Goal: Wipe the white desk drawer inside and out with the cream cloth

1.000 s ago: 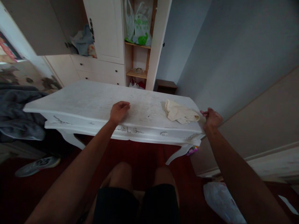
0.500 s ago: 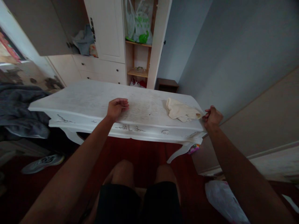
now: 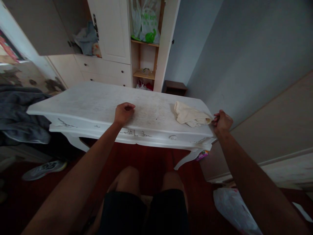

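A white carved table stands in front of me. My left hand rests on its top near the front edge, fingers curled under. A crumpled cream cloth lies on the right end of the tabletop. My right hand is closed at the table's right edge, just beside the cloth's corner; whether it pinches the cloth or the edge is unclear.
A wardrobe with open shelves and plastic bags stands behind the table. Grey bedding lies at the left, a shoe on the red floor, a white plastic bag at lower right. A grey wall is close on the right.
My left hand's fingers have curled in more on the tabletop. My right hand has shifted slightly at the table's right edge. The view moved a little.
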Tool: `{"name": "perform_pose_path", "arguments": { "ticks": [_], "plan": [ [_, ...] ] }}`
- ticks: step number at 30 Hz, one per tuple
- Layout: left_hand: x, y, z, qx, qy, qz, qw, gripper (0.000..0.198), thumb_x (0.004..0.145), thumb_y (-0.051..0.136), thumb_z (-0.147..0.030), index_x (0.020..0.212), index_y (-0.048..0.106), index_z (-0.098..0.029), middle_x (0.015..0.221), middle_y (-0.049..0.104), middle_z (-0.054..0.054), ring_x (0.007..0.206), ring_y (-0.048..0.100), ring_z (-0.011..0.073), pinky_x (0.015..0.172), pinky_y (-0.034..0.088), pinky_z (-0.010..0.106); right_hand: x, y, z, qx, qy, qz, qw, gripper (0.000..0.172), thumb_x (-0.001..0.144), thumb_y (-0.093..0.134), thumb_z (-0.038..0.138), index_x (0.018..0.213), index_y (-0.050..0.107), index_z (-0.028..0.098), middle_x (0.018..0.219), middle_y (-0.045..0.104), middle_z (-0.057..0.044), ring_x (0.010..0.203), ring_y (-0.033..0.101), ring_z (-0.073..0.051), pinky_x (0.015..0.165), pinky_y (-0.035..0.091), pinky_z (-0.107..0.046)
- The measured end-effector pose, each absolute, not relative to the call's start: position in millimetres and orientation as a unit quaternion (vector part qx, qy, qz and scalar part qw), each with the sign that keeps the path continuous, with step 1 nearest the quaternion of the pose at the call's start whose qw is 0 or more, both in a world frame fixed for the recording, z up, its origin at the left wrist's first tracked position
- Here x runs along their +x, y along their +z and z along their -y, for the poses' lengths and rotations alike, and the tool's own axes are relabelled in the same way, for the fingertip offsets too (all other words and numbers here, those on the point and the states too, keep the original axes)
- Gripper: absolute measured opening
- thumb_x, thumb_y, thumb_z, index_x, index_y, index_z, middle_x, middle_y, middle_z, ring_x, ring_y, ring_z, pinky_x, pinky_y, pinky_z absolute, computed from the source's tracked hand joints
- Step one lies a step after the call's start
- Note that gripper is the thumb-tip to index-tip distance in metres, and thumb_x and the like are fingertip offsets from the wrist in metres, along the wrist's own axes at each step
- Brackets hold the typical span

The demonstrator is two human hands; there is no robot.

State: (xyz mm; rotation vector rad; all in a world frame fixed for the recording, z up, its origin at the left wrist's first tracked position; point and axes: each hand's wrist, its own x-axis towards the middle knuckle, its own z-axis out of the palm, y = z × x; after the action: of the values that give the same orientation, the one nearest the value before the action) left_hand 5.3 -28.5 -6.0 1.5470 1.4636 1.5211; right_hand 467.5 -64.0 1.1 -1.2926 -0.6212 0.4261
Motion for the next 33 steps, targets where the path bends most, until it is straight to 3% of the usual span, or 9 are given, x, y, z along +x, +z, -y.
{"name": "perform_pose_path", "arguments": {
  "ticks": [8,12,15,17,23,26,29,33],
  "plan": [
    [4.8,-3.4,32.9,0.598,0.553,-0.537,0.221,0.017,0.067,0.064,-0.008,0.075,0.076,-0.016,0.081,0.077,0.005,0.076,0.070,0.0194,0.078,0.055,0.030,474.1,-5.1,59.5,-0.590,0.201,0.298,0.723,0.036,0.092,0.061,0.035,0.060,0.057,0.019,0.042,0.046,0.006,0.031,0.034,-0.005,0.031,0.028,-0.016],
    [2.3,-5.1,33.9,0.584,0.577,-0.507,0.261,0.019,0.066,0.063,-0.007,0.075,0.076,-0.016,0.076,0.075,0.004,0.070,0.068,0.0167,0.072,0.053,0.028,481.0,-9.7,52.9,-0.567,0.176,0.264,0.760,0.003,0.081,0.064,0.018,0.081,0.065,0.020,0.060,0.060,0.005,0.044,0.048,-0.007,0.040,0.038,-0.016],
    [1.3,-6.9,33.4,0.572,0.593,-0.484,0.293,0.018,0.065,0.062,-0.007,0.072,0.076,-0.016,0.073,0.074,0.003,0.066,0.066,0.0147,0.069,0.052,0.027,485.5,-14.0,48.4,-0.544,0.155,0.249,0.786,0.037,0.064,0.065,0.004,0.095,0.062,0.024,0.074,0.064,0.006,0.061,0.058,-0.009,0.053,0.046,-0.017],
    [1.0,-7.9,32.7,0.572,0.596,-0.478,0.299,0.017,0.064,0.062,-0.008,0.071,0.076,-0.017,0.071,0.074,0.003,0.064,0.064,0.0138,0.067,0.051,0.026,487.5,-16.4,47.2,-0.539,0.157,0.247,0.790,0.046,0.059,0.064,0.001,0.098,0.060,0.026,0.076,0.064,0.007,0.067,0.059,-0.010,0.057,0.048,-0.019],
    [1.4,-9.2,32.0,0.566,0.602,-0.482,0.292,0.016,0.064,0.062,-0.011,0.071,0.075,-0.017,0.072,0.073,0.003,0.062,0.061,0.0139,0.061,0.050,0.027,490.0,-16.9,49.2,-0.543,0.175,0.241,0.785,0.035,0.065,0.066,0.007,0.095,0.060,0.024,0.079,0.062,0.004,0.070,0.058,-0.013,0.055,0.046,-0.021],
    [2.9,-7.9,33.5,0.567,0.608,-0.477,0.284,0.011,0.069,0.065,-0.017,0.074,0.075,-0.017,0.074,0.073,0.003,0.060,0.060,0.0134,0.057,0.049,0.026,488.3,-13.6,50.4,-0.543,0.184,0.240,0.784,0.016,0.075,0.070,0.018,0.083,0.059,0.025,0.069,0.056,0.005,0.060,0.052,-0.013,0.050,0.044,-0.023],
    [5.3,-4.8,36.9,0.563,0.609,-0.487,0.275,0.012,0.073,0.064,-0.021,0.077,0.075,-0.018,0.070,0.071,0.002,0.054,0.058,0.0119,0.054,0.047,0.025,484.4,-10.3,52.3,-0.534,0.200,0.257,0.781,0.018,0.084,0.069,0.029,0.073,0.055,0.023,0.059,0.050,0.006,0.050,0.044,-0.010,0.045,0.038,-0.020],
    [8.6,-0.3,44.2,0.559,0.592,-0.520,0.258,0.012,0.070,0.062,-0.019,0.073,0.074,-0.018,0.064,0.069,0.000,0.054,0.058,0.0116,0.055,0.047,0.024,481.1,-8.9,53.9,-0.536,0.202,0.256,0.778,0.012,0.080,0.069,0.022,0.074,0.059,0.021,0.057,0.052,0.008,0.048,0.044,-0.006,0.043,0.036,-0.015]
  ]
}}
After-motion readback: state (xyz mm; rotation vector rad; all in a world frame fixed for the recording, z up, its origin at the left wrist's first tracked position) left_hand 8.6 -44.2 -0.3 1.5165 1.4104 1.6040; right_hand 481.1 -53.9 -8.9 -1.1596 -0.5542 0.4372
